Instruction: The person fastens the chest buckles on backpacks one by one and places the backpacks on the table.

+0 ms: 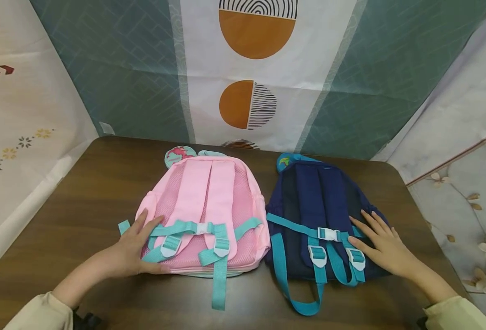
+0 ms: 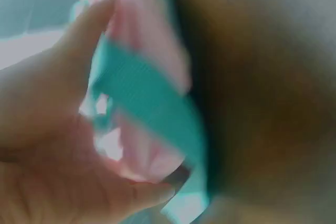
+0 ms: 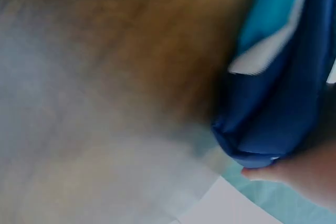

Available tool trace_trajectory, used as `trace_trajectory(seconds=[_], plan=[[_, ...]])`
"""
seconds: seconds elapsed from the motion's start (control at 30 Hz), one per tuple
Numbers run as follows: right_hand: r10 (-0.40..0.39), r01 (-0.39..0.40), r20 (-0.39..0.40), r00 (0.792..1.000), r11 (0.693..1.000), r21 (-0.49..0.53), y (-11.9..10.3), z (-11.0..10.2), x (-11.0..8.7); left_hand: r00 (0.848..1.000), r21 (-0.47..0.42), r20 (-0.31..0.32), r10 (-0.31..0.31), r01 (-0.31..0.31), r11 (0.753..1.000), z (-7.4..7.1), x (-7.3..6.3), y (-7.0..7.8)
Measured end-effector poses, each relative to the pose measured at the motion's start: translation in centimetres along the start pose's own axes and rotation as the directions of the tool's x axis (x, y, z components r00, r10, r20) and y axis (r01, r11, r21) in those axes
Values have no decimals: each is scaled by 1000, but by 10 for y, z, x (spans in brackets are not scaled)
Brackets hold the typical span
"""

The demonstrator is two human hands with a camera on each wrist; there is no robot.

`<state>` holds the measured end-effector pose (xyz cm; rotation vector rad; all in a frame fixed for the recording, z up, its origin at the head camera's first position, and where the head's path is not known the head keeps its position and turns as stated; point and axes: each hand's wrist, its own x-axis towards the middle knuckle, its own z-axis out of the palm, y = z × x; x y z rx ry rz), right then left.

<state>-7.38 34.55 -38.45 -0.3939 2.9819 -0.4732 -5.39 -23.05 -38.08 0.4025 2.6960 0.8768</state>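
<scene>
A pink backpack (image 1: pixel 199 206) lies with its back panel and shoulder straps facing up, teal webbing across it. My left hand (image 1: pixel 129 254) rests at its lower left corner, fingers spread on the panel and thumb along the bottom edge. In the left wrist view, a teal strap (image 2: pixel 142 95) crosses the bag's side between thumb and fingers. Beside it lies a navy backpack (image 1: pixel 308 197), also straps up, with teal webbing and white buckles. On its lower right side my right hand (image 1: pixel 384 245) lies with fingers extended. The right wrist view catches the navy bag's side (image 3: pixel 278 124) and one fingertip.
Both bags lie on a dark brown wooden table (image 1: pixel 102 183). Behind it hangs a green and white patterned cloth (image 1: pixel 329 105). Pale floral cloths stand at the left and right sides. Loose strap ends hang toward the table's near edge.
</scene>
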Motion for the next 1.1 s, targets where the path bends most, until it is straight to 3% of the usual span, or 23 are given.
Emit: trace_trajectory(seconds=[0.07,0.17,0.23,0.3,0.37,0.43,0.63,0.83,1.1], plan=[[2,-2,-21,1000,1000,9,-2,-6,2,1000,-15,-17,11,-11,1000,-15,1,-4],[-14,12,-94,995,1000,-23,-1,-19,8,991,-47,-123,43,-49,998,-38,9,-13],[-35,27,-142,989,998,-59,2,-28,15,970,-13,-232,76,-82,997,-50,14,-21],[-53,35,-179,983,994,-101,6,-37,23,938,61,-329,113,-98,993,-58,19,-30],[-56,30,-199,978,991,-133,11,-46,31,909,146,-397,130,-77,986,-65,23,-37],[-51,15,-215,975,986,-165,15,-55,37,895,235,-427,127,-26,972,-71,26,-43],[-10,-44,-244,970,976,-212,22,-72,54,897,351,-435,74,93,932,-88,35,-56],[7,-57,-220,975,973,-223,27,-75,62,915,305,-403,15,118,945,-93,42,-60],[24,-69,-215,976,977,-203,30,-72,57,924,236,-383,-7,105,966,-93,55,-56]])
